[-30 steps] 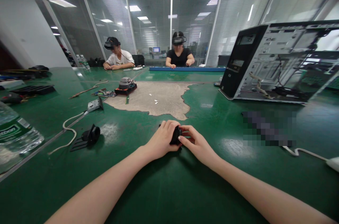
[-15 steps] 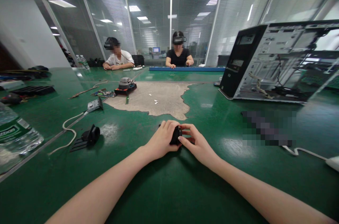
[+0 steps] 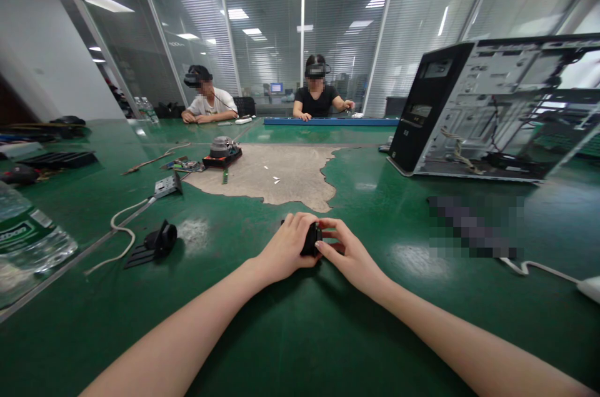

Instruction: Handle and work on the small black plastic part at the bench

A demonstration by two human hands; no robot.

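Note:
Between my two hands, close to the green table top, is a small black object, mostly covered by fingers, so its kind is unclear. My left hand is wrapped over it from the left and above, closed on it. From the other side, my right hand grips its right edge with the thumb and fingertips. A bit of black also shows past the left hand's knuckles. To the left of my hands lies a black plastic part with a round end and slats.
An opened computer case stands at the right. A blurred dark object lies before it, by a white cord. A water bottle stands at the left. Loose electronic parts sit on the bare patch. Two people sit across the table.
My hands and the black object look the same. Across the table, the person in black has raised one hand outward, to the right in my view.

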